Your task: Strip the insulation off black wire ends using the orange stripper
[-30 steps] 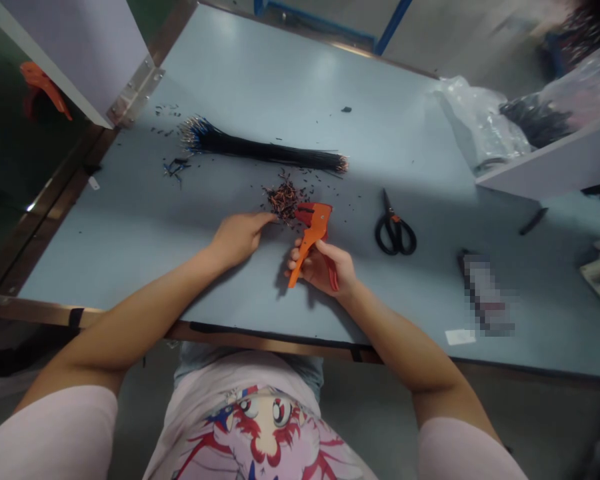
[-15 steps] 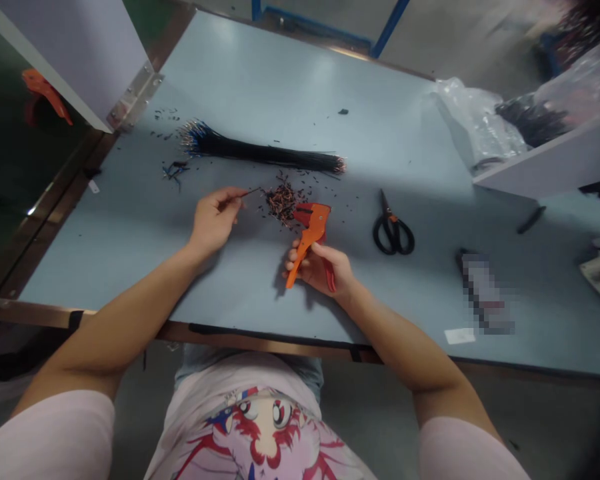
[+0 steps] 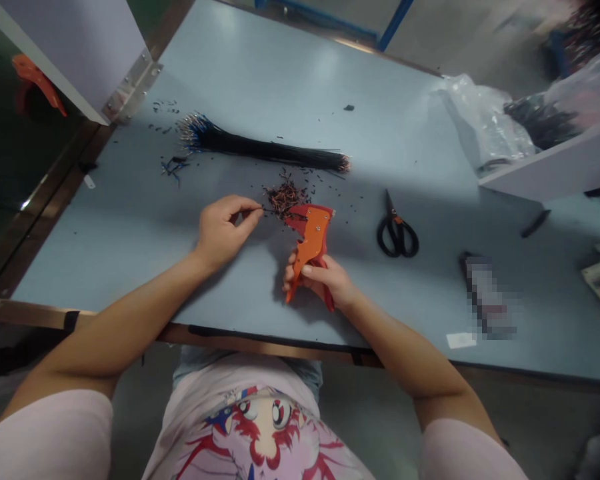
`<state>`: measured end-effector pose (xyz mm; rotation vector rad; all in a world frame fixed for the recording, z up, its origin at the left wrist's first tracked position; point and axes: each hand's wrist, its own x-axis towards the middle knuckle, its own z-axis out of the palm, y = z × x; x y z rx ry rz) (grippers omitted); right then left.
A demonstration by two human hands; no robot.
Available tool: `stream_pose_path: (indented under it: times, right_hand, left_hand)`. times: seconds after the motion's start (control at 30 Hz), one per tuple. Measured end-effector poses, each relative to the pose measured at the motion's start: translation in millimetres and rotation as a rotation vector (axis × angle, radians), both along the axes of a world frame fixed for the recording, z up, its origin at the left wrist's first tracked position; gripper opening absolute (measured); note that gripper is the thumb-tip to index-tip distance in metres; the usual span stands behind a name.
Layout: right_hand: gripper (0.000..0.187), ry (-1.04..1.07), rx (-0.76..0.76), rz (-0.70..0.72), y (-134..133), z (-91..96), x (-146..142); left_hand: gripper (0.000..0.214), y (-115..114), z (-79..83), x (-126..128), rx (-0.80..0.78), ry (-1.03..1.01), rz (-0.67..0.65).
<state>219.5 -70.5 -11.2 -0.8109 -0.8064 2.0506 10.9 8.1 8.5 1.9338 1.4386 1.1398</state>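
Wire stripper [image 3: 310, 243] in right hand [image 3: 325, 283], wire [image 3: 255, 210] in left hand [image 3: 223, 230], scissors [image 3: 397, 233] nearby

Wire-assembly workshop: the metal-edged blue-grey desk [image 3: 300, 80] carries a black wire bundle [image 3: 265, 151], cut insulation scraps [image 3: 285, 198], an orange wire stripper [image 3: 310, 243] and scissors [image 3: 398, 233].

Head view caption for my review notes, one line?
Left hand pinches a thin wire beside an orange wire stripper held in the right hand.
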Motion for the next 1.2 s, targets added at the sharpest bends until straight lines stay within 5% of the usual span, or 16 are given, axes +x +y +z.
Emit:
stream_pose_path:
  times: [1.2]
  right_hand:
    - [0.028, -0.004, 0.012, 0.093, -6.2, 5.9, -0.3]
  left_hand:
    - [0.015, -6.7, 1.7, 5.4, -0.034, -0.120, -0.151]
